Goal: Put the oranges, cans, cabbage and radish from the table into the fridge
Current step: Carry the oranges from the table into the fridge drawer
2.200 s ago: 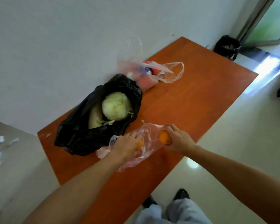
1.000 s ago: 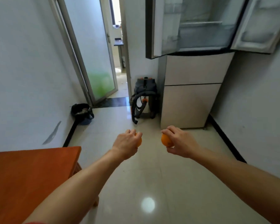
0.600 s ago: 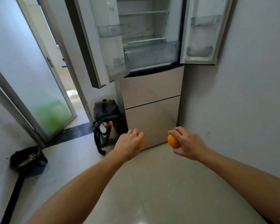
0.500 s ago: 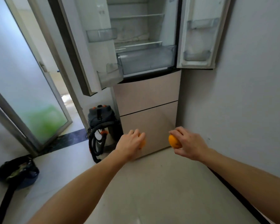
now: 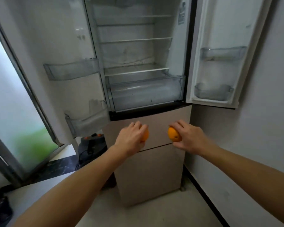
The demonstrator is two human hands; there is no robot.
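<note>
Tabletop left behind, now at open fridge (image 5: 151, 174); left grip (image 5: 131, 136) clamps orange (image 5: 145, 135), right grip (image 5: 188, 138) clamps second orange (image 5: 173, 136); placing next.

Holds both bare forearms stretched forward, hands level and apart. Grips left orange (image 5: 146, 135) in left hand (image 5: 131, 137), palm down, knuckles toward camera, fingers curled over it. Grips right orange (image 5: 172, 136) in right hand (image 5: 189, 139), fingers on top, thumb below, palm turned inward.
</note>
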